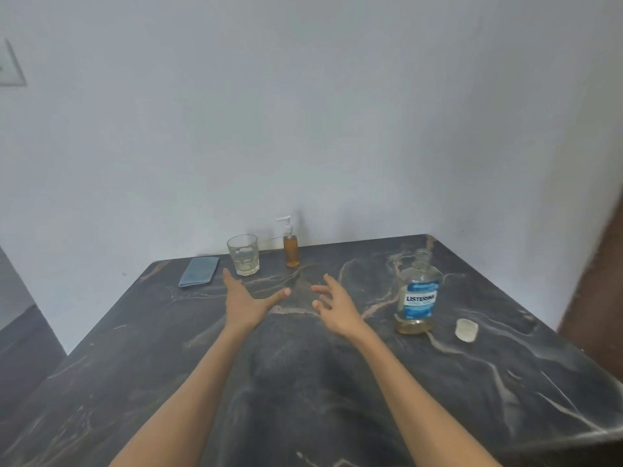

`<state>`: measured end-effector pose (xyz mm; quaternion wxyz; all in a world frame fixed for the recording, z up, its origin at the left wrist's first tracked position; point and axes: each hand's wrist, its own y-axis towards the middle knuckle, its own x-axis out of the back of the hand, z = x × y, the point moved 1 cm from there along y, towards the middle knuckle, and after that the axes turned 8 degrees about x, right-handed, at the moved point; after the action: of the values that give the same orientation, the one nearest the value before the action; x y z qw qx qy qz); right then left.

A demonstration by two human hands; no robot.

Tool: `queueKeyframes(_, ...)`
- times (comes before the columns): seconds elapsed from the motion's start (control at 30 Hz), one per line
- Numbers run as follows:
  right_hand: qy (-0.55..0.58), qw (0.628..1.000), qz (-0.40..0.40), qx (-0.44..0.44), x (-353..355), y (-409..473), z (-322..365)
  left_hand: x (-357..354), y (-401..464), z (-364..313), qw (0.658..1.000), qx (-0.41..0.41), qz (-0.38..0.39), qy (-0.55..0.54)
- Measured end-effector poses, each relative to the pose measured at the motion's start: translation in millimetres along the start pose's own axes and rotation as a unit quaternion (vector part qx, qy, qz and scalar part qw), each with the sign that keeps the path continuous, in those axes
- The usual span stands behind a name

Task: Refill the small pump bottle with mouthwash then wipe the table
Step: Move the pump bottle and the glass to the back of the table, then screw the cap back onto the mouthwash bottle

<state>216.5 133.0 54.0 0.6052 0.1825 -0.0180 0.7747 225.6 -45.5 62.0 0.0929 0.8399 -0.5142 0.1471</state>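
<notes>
Two hands, left [243, 306] and right [333, 305], spread wide and hold nothing; one pump bottle [290, 244] stands beyond them, one mouthwash bottle [417, 293] to the right.

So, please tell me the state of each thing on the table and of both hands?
Pump bottle: upright, pump on, nearly full of amber liquid.
Mouthwash bottle: upright, uncapped, nearly empty.
Cap: off, lying on the table.
Glass: upright, a little liquid inside.
Cloth: folded, untouched.
Left hand: open, empty.
Right hand: open, empty.
</notes>
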Motion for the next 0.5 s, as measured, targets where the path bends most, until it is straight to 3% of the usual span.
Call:
queueKeyframes(0.27,-0.006,0.997,-0.059,0.051,54,-74,-1,-27,-84,-2,0.997,-0.018,0.072,-0.016)
queueKeyframes(0.4,0.035,0.981,-0.168,0.088,93,-94,-8,-44,-109,-8,0.994,-0.022,0.108,-0.02)
queueKeyframes(0.5,0.087,0.95,-0.287,0.091,116,-98,-19,-60,-118,-16,0.992,-0.033,0.125,-0.012)
